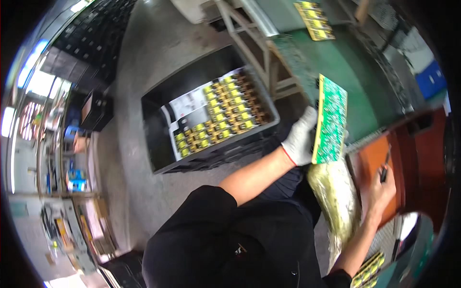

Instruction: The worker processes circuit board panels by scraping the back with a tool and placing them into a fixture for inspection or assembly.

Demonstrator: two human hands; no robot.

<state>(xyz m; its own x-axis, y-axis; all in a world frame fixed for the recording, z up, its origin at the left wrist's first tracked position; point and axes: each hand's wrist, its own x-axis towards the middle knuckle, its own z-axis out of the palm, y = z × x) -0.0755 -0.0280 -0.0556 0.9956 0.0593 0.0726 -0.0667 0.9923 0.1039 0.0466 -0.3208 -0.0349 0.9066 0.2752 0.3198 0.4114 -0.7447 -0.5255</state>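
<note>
My left hand (pixel 301 137), in a white knitted glove with a red cuff edge, grips a circuit board (pixel 331 122) by its left edge. The board is tilted up, its green soldered face toward me. Dark parts stick out behind its far side. In my bare right hand (pixel 382 189) is a slim dark-handled tool (pixel 383 174) with a thin tip pointing up; its exact kind is too small to tell. That hand is over an orange-brown surface (pixel 374 157), apart from the board.
To the left stands a black crate (pixel 158 103) with rows of boards bearing yellow parts (pixel 223 115). Another board (pixel 314 20) lies on the green conveyor belt (pixel 357 79). A plastic-wrapped yellowish bundle (pixel 336 192) lies between my arms. More boards (pixel 370 271) are at lower right.
</note>
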